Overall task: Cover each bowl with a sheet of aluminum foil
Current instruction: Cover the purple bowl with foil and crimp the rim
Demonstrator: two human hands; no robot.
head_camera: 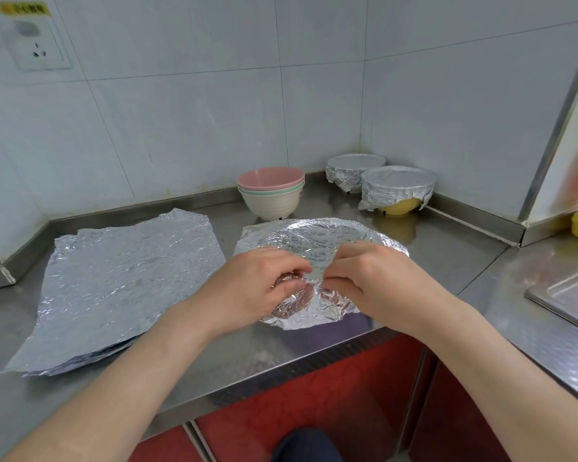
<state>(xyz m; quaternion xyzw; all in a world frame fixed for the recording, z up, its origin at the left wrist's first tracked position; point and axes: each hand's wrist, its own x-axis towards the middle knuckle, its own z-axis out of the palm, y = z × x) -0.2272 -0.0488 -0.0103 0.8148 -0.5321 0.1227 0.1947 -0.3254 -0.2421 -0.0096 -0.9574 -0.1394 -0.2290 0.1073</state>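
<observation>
Both my hands meet at the near edge of the foil sheet (317, 238) in front of me. My left hand (257, 285) has its fingers curled in and pinches a crumpled fold of the foil. My right hand (364, 278) pinches the same edge just beside it, so the fingertips of the two hands almost touch. The sheet is moulded into a round, rimmed shape on the steel counter (431, 255), near its front edge. What it covers is hidden from me.

To the left a stack of flat foil sheets (127, 281) lies on the counter, wrinkled and close to the sheet I hold. Farther back, by the wall, stands a stack of uncovered bowls (270, 191), pink on top, then green, then cream. In the far right corner two bowls are already wrapped: the yellow covered bowl (397, 186) nearer, its base showing below the foil, and the far covered bowl (352, 168) just behind it to the left, the two touching or nearly so. At the right edge I see part of a sink (568, 295).
</observation>
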